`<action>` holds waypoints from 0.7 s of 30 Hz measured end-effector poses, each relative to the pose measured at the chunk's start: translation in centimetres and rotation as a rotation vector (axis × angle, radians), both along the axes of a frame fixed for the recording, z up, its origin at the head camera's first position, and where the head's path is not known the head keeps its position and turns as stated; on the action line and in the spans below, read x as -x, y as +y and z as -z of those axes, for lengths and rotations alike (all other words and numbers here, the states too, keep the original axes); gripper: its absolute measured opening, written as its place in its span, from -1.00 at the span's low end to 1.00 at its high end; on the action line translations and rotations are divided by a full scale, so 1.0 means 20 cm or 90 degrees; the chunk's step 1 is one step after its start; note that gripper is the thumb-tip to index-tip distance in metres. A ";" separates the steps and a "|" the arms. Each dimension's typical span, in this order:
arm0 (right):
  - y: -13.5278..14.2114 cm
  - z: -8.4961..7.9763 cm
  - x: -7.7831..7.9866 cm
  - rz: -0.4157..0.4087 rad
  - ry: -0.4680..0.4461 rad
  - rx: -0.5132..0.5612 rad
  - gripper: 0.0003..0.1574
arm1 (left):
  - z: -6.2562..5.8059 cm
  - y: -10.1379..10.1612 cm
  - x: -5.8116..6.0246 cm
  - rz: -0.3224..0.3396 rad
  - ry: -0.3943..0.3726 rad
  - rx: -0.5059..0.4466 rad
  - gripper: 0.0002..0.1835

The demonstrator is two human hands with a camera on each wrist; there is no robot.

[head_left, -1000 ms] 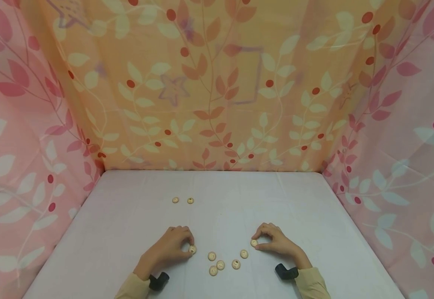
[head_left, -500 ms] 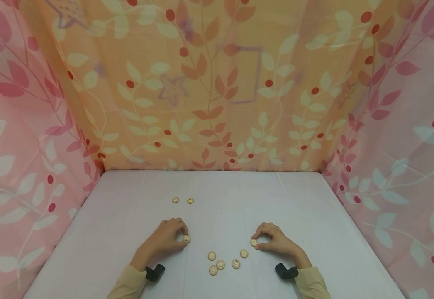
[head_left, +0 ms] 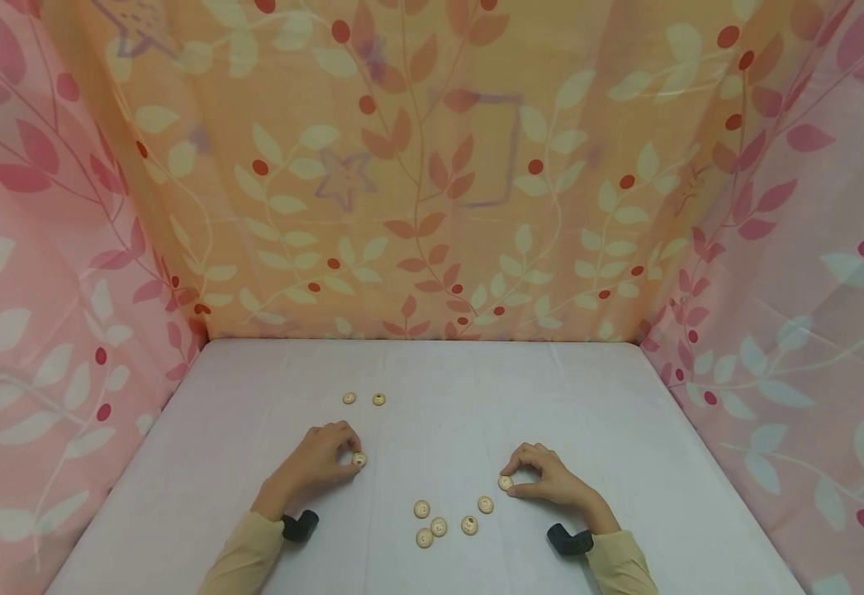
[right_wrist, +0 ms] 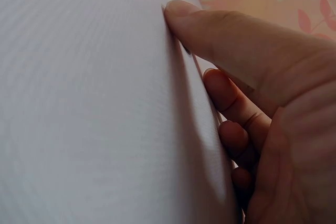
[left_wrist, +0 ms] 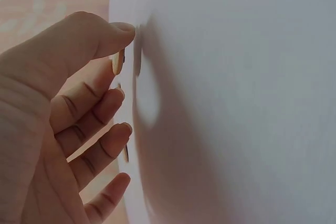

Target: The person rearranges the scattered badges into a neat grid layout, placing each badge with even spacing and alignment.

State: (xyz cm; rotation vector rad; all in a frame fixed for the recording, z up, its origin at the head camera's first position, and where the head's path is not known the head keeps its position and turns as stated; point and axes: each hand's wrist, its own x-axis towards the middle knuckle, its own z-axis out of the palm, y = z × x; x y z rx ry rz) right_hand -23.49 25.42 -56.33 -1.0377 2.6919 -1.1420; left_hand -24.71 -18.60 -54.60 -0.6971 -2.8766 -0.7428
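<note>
In the head view my left hand (head_left: 316,459) pinches a small round wooden disc (head_left: 359,459) with dark markings between thumb and fingertips. The left wrist view shows that disc (left_wrist: 118,63) edge-on under the thumb, close over the white cloth, the other fingers loosely bent. On the right side my right hand (head_left: 548,479) pinches a second pale wooden disc (head_left: 505,483) by its edges, low at the tabletop. The right wrist view has the thumb (right_wrist: 184,14) against the cloth, with that disc mostly hidden. Several similar discs lie between the hands, one (head_left: 486,504) nearest the right hand.
Two more discs, one left (head_left: 349,398) and one right (head_left: 379,399), lie side by side farther back. A white-covered table (head_left: 439,372) is bounded by leaf-patterned curtains (head_left: 417,207) at the back and both sides. A black wrist camera (head_left: 570,540) sits at the right wrist.
My left hand has moved away and to the left across the table, carrying its disc. The right hand keeps its pinch in the same place, and the loose discs have stayed put.
</note>
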 end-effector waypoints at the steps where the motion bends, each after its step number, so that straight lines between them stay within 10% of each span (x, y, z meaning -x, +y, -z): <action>1: 0.00 0.00 0.00 -0.001 0.001 0.000 -0.71 | 0.00 -0.01 0.01 -0.007 -0.004 -0.003 -0.82; 21: 0.00 0.01 0.00 -0.004 0.005 -0.003 -0.72 | -0.02 -0.16 0.19 -0.099 -0.017 -0.006 -0.77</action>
